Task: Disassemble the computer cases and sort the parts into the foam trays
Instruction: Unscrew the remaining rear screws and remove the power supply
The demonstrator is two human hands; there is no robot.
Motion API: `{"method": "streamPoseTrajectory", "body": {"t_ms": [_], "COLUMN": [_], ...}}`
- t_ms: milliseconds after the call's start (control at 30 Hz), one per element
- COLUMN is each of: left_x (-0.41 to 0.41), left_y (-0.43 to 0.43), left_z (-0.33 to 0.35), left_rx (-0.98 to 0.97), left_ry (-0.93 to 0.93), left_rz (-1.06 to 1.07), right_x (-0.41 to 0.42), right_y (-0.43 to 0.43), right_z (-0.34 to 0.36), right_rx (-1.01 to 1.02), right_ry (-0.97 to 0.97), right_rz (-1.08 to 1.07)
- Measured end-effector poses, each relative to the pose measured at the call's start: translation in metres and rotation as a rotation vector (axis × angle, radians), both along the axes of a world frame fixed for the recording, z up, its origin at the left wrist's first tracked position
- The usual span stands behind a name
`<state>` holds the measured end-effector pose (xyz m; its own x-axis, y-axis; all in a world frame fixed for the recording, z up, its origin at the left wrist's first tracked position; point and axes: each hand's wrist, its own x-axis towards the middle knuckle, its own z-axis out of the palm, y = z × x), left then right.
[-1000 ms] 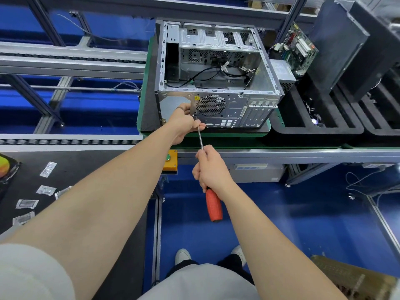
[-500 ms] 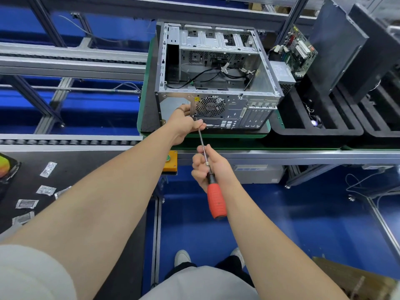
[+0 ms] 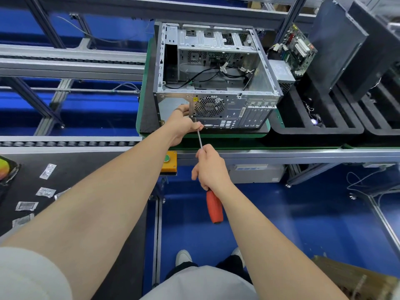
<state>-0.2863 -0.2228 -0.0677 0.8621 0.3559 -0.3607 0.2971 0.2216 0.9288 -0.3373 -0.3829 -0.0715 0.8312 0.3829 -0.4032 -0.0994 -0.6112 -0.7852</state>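
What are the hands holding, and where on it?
Both hold the screwdriver: right hand grips the top of its red handle, left hand pinches the shaft near the tip, at the computer case.

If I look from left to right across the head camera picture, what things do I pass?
Small plastic packets → green button → red-handled screwdriver → green circuit board.

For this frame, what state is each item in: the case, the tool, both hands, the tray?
Silver metal computer case: side panel off, interior exposed.
Red-handled screwdriver: tip against the case's rear panel.
Left hand: pinches the screwdriver shaft near the tip.
Right hand: grips the screwdriver where shaft meets handle.
Black foam tray: holds a green circuit board and a grey power supply at its far end.
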Motion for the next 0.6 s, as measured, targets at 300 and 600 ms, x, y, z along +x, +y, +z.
{"method": "streamPoseTrajectory", "body": {"t_ms": [300, 600], "left_x": [0.002, 0.005], "left_y": [-0.004, 0.0], "left_z": [-0.006, -0.003], "left_rx": [0.086, -0.01], "left_ry": [-0.01, -0.023], "left_rz": [0.045, 0.055], "right_x": [-0.005, 0.005], "right_y": [0.006, 0.002], "right_z": [-0.014, -0.004], "right_rx": [-0.268, 1.449], "right_ry": [-0.284, 1.419], "right_rz": [0.054, -0.412]}}
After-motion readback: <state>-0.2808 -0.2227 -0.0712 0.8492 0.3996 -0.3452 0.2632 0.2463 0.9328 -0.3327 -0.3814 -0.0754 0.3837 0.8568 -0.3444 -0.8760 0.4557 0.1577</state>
